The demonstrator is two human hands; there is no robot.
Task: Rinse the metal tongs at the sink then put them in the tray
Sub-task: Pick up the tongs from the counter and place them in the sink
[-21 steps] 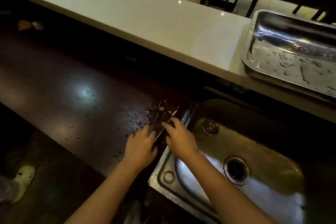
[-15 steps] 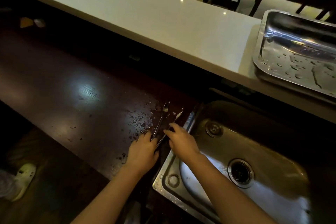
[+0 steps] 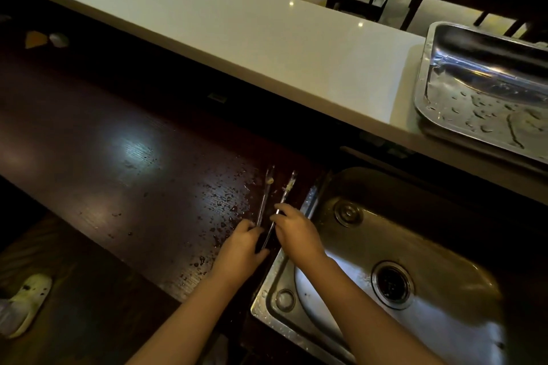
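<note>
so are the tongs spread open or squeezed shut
Spread open. The metal tongs lie on the dark counter with the two arms apart, tips separated; each hand, left hand and right hand, touches one arm.

Tongs (image 3: 274, 201) lay on dark wet surface (image 3: 133, 157), tips spread, food bits stuck to both. Left hand (image 3: 240, 249) gripped one arm, right hand (image 3: 295, 234) the other. Steel sink (image 3: 415, 246) just right of them. Wet tray (image 3: 489, 115) sat on white counter (image 3: 267, 38) beyond.
</note>
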